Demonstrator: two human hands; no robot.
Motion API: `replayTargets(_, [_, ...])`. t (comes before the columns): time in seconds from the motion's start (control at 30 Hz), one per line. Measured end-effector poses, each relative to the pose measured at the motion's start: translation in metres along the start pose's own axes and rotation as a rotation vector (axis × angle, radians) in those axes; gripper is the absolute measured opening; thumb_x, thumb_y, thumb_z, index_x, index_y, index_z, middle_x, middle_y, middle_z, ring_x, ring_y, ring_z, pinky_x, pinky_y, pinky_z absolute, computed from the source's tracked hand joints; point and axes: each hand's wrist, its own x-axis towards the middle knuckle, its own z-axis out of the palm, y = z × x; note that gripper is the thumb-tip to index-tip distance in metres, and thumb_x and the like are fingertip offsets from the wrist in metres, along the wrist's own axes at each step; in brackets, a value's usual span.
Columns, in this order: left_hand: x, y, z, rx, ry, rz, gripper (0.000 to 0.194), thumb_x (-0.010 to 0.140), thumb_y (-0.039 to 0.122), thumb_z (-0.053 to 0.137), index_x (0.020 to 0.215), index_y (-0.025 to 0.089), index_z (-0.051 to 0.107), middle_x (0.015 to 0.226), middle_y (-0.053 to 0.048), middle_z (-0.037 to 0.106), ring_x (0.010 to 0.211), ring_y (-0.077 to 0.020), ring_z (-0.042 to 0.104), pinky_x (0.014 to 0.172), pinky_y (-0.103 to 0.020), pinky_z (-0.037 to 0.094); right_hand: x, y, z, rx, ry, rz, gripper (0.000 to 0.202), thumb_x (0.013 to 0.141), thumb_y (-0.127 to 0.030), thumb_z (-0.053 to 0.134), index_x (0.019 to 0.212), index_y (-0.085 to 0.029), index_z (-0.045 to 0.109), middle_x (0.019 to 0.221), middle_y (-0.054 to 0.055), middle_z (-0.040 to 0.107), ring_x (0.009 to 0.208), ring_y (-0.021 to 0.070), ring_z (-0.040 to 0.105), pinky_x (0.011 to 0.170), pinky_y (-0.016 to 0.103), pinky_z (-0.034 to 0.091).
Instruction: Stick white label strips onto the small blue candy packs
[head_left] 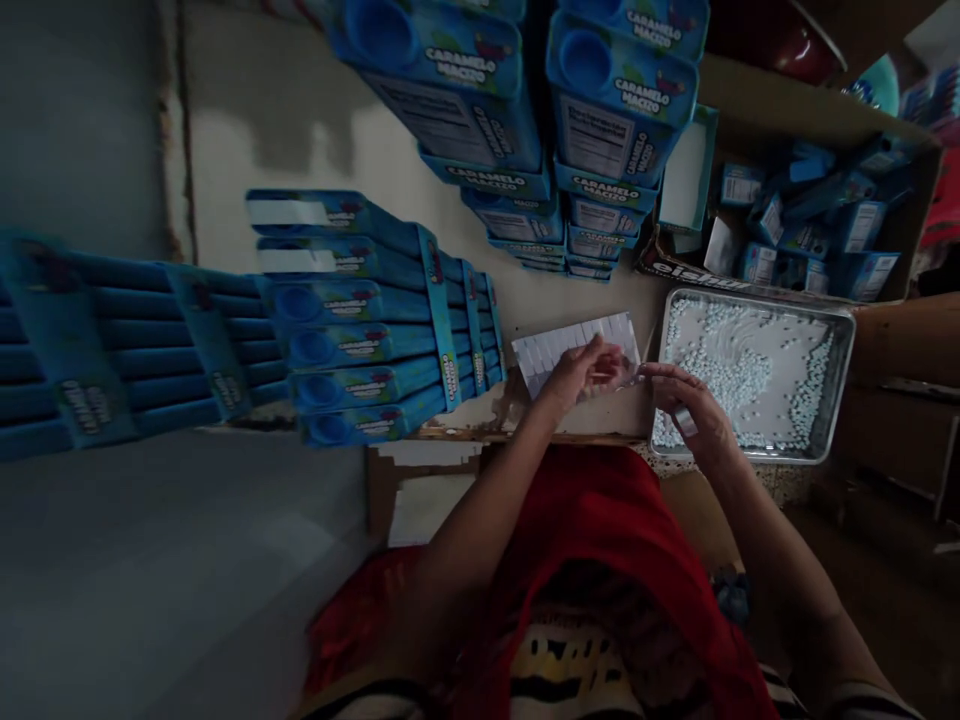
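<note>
A: Hands?
B: Left hand [583, 372] and right hand [686, 408] meet at the bench [300, 110] edge, fingers of both closed on a small clear wrapper [628, 378] between them.
A: Around them?
B: Row of white pieces [555, 345] at 11 o'clock of the left hand, touching it. Metal tray [840, 400] of small white candies at 2 o'clock of the right hand. Flat blue cartons [375, 310] stacked at 9 o'clock. Cardboard box [787, 110] of small blue packs at 1 o'clock.
</note>
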Motion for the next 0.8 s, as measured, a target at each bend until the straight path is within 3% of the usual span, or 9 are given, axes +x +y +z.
replayTargets(0.07, [-0.018, 0.002, 0.007, -0.140, -0.053, -0.052, 0.077, 0.065, 0.081, 0.083, 0.103, 0.014, 0.076, 0.097, -0.012, 0.079, 0.080, -0.0187, 0.073, 0.081, -0.033, 0.058, -0.002, -0.006, 0.003, 0.031, -0.008, 0.005, 0.039, 0.065, -0.044, 0.084, 0.096, -0.021, 0.082, 0.068, -0.002, 0.065, 0.059, 0.0110, 0.043, 0.056, 0.026, 0.031])
replayTargets(0.17, [-0.041, 0.010, 0.016, -0.193, 0.084, -0.001, 0.064, 0.053, 0.061, 0.097, 0.092, 0.016, 0.074, 0.085, -0.005, 0.077, 0.071, -0.0128, 0.068, 0.078, -0.029, 0.057, -0.006, -0.012, 0.011, 0.013, 0.005, 0.031, 0.037, 0.062, -0.044, 0.086, 0.091, -0.021, 0.081, 0.068, -0.002, 0.067, 0.059, 0.0115, 0.047, 0.053, 0.025, 0.032])
replayTargets(0.3, [-0.084, 0.030, 0.021, -0.094, 0.291, 0.124, 0.043, 0.065, 0.053, 0.090, 0.082, 0.018, 0.074, 0.071, -0.001, 0.072, 0.064, -0.0126, 0.065, 0.070, -0.028, 0.055, -0.021, -0.019, 0.029, -0.087, 0.104, -0.036, 0.029, 0.061, -0.042, 0.089, 0.079, -0.021, 0.080, 0.070, 0.000, 0.072, 0.060, 0.0132, 0.054, 0.053, 0.025, 0.037])
replayTargets(0.43, [-0.144, 0.058, 0.014, 0.105, 0.450, 0.275, 0.022, 0.080, 0.044, 0.080, 0.080, 0.023, 0.076, 0.074, -0.003, 0.074, 0.067, -0.0163, 0.070, 0.069, -0.029, 0.057, -0.038, -0.024, 0.066, -0.118, 0.114, -0.152, 0.026, 0.063, -0.042, 0.092, 0.077, -0.022, 0.083, 0.077, 0.003, 0.078, 0.065, 0.0166, 0.062, 0.056, 0.028, 0.046])
replayTargets(0.53, [-0.186, 0.082, -0.006, 0.193, 0.578, 0.355, 0.017, 0.084, 0.043, 0.079, 0.083, 0.026, 0.078, 0.077, -0.003, 0.077, 0.069, -0.0184, 0.072, 0.070, -0.031, 0.060, -0.049, -0.029, 0.110, -0.093, 0.065, -0.200, 0.025, 0.066, -0.043, 0.093, 0.075, -0.023, 0.082, 0.075, 0.003, 0.078, 0.059, 0.0153, 0.060, 0.053, 0.028, 0.045])
replayTargets(0.63, [-0.216, 0.110, -0.039, 0.207, 0.660, 0.399, 0.015, 0.084, 0.041, 0.078, 0.084, 0.026, 0.078, 0.073, 0.000, 0.075, 0.067, -0.0179, 0.071, 0.067, -0.029, 0.059, -0.055, -0.039, 0.162, -0.096, 0.016, -0.292, 0.025, 0.066, -0.042, 0.093, 0.073, -0.021, 0.081, 0.067, 0.001, 0.074, 0.054, 0.0128, 0.056, 0.051, 0.026, 0.042])
replayTargets(0.7, [-0.224, 0.131, -0.067, 0.219, 0.682, 0.427, 0.013, 0.083, 0.038, 0.079, 0.082, 0.025, 0.077, 0.071, 0.001, 0.074, 0.064, -0.0166, 0.070, 0.063, -0.027, 0.058, -0.054, -0.047, 0.194, -0.134, -0.004, -0.353, 0.026, 0.068, -0.044, 0.090, 0.074, -0.020, 0.080, 0.062, 0.000, 0.069, 0.052, 0.0119, 0.052, 0.050, 0.026, 0.040])
replayTargets(0.8, [-0.217, 0.160, -0.105, 0.271, 0.689, 0.478, 0.012, 0.082, 0.035, 0.079, 0.080, 0.023, 0.076, 0.070, 0.001, 0.073, 0.063, -0.0153, 0.068, 0.062, -0.026, 0.057, -0.045, -0.061, 0.233, -0.266, 0.033, -0.479, 0.027, 0.075, -0.045, 0.084, 0.076, -0.019, 0.081, 0.057, -0.003, 0.060, 0.051, 0.0109, 0.045, 0.050, 0.026, 0.034])
